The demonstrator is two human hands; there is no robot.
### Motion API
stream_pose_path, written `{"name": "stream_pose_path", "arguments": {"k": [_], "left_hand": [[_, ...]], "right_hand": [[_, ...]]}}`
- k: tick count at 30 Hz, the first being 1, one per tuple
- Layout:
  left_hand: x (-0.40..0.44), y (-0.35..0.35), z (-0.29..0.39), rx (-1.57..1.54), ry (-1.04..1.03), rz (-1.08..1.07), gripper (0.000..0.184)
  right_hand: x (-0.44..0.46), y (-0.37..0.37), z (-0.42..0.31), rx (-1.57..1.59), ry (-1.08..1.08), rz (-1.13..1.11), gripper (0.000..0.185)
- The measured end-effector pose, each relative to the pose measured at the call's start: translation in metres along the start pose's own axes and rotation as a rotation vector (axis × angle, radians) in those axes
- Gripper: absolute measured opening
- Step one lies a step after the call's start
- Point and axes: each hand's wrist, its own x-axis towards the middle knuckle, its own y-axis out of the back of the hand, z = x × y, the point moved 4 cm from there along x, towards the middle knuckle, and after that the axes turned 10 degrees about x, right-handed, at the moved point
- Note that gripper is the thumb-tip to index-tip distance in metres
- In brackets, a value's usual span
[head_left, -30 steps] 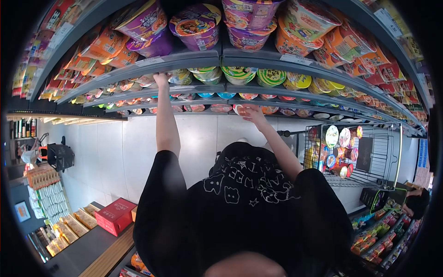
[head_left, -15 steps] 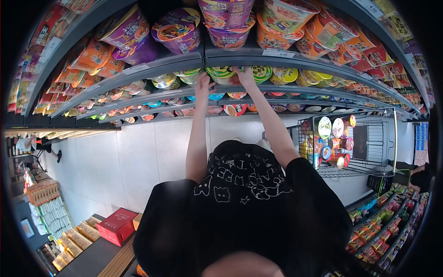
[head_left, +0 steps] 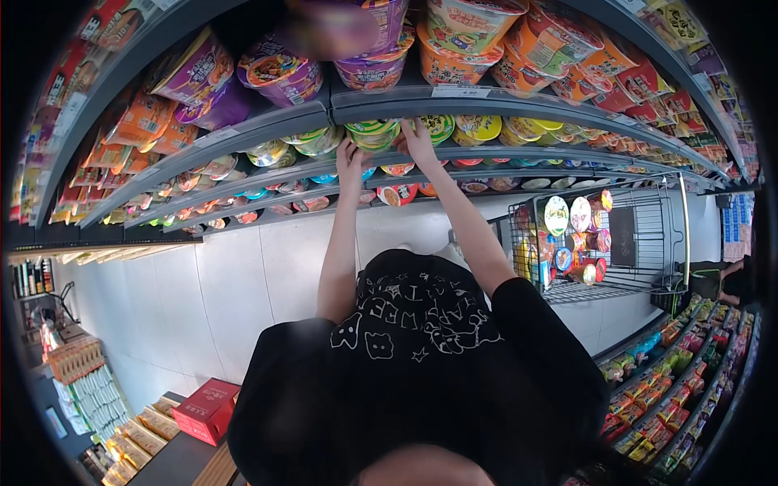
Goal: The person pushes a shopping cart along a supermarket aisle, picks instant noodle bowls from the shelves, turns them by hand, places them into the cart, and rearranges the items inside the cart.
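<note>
On the second shelf from the top, a green-lidded instant noodle bowl (head_left: 373,134) sits at the front, between my two hands. My left hand (head_left: 350,159) is at its lower left side, fingers curled up against it. At the bowl's right side is my right hand (head_left: 417,146), its fingers reaching up between this bowl and a second green-lidded bowl (head_left: 439,127). Together the hands grip the bowl from both sides; the far fingertips are partly hidden. To the left stands another green-lidded bowl (head_left: 318,141).
Above, the top shelf (head_left: 462,91) carries purple and orange noodle tubs (head_left: 370,69). A wire shopping cart (head_left: 600,279) with several noodle cups stands to the right. A red box (head_left: 204,411) lies behind at lower left. Another person (head_left: 733,283) is at far right.
The view has shifted, so the shelves appear further left. My left hand has moved lower along the bowl, and my right hand has slid from its front edge to its right side.
</note>
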Motion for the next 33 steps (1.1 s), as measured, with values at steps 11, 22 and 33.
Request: {"name": "stream_pose_path", "arguments": {"k": [11, 22, 33], "left_hand": [[-0.146, 0.025, -0.280, 0.936, 0.112, -0.775, 0.022], [-0.262, 0.017, -0.268, 1.036, 0.454, -0.413, 0.035], [-0.358, 0.068, -0.242, 0.971, 0.765, -0.092, 0.032]], "right_hand": [[-0.216, 0.235, 0.065, -1.099, 0.217, 0.746, 0.039], [-0.301, 0.390, 0.136, -1.175, -0.648, 0.768, 0.042], [-0.295, 0.440, 0.188, -1.040, -0.746, 0.808, 0.034]]}}
